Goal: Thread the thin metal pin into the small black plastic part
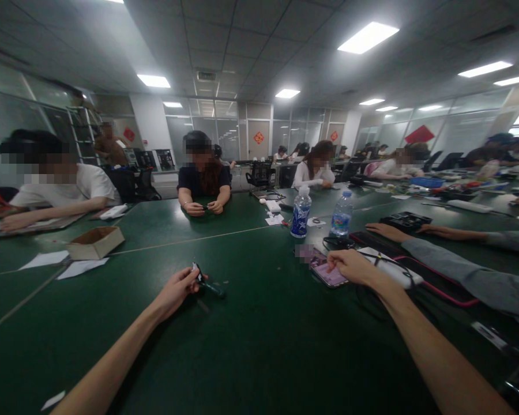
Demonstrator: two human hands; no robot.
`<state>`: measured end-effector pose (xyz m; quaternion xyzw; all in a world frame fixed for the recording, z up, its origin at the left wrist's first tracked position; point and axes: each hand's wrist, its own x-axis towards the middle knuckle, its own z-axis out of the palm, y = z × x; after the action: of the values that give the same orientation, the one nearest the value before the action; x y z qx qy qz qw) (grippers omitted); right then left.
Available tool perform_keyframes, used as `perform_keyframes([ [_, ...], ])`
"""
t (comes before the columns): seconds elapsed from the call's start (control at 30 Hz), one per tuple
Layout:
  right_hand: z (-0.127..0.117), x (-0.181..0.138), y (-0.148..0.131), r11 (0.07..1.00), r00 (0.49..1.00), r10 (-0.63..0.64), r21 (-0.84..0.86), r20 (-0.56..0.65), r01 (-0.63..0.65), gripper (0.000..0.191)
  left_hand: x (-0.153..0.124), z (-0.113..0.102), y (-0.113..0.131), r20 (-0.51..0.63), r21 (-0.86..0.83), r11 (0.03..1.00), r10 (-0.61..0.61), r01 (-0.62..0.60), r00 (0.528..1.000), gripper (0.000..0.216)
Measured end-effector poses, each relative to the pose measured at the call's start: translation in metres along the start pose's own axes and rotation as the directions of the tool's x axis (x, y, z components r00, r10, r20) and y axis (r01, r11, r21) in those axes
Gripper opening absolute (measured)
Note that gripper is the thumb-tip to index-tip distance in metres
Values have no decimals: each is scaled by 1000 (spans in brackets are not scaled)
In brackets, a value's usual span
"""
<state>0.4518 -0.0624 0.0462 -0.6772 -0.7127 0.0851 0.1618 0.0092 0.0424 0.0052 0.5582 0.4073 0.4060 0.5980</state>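
- Small dark object [214, 287]: over the green table [251, 351], pinched in our left hand [182, 286]; we should grip firmly, wrist steady
- Phone [318, 261]: flat, to its right; our right hand [351, 267] bends its fingers narrowly over the screen, contact and grip unclear; we should press lightly
- Left bottle [300, 218], right bottle [341, 218]: just beyond; we should avoid nudging them

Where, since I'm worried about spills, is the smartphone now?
In the head view, right of centre, the smartphone lies on the green table, partly beneath the wearer's right hand and just nearer than the dark-blue-labelled bottle.
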Motion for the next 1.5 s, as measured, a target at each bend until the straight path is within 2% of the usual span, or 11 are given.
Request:
perform_keyframes([
  [0.2,4,2,0,999,1000,-27,38,16,26,27,2,-2,-3,-4,8,1000,6,-6,1000,44],
  [0.67,12,5,1,994,990,-110,0,-91,111,31,-2,1,1,-6,8,1000,1,-1,1000,43],
  [0.93,5,3,-2,999,998,-53,9,-40,53,29,-2,0,0,-3,27,1000,11,-11,1000,41],
  [1.17,-13,-6,9,988,991,129,-80,-27,-131,24,-1,1,1,-3,1,1000,5,-5,1000,43],
  [1.5,-12,-4,9,989,990,139,-57,-10,-139,26,0,-2,-3,6,-2,1000,6,-6,1000,40],
])
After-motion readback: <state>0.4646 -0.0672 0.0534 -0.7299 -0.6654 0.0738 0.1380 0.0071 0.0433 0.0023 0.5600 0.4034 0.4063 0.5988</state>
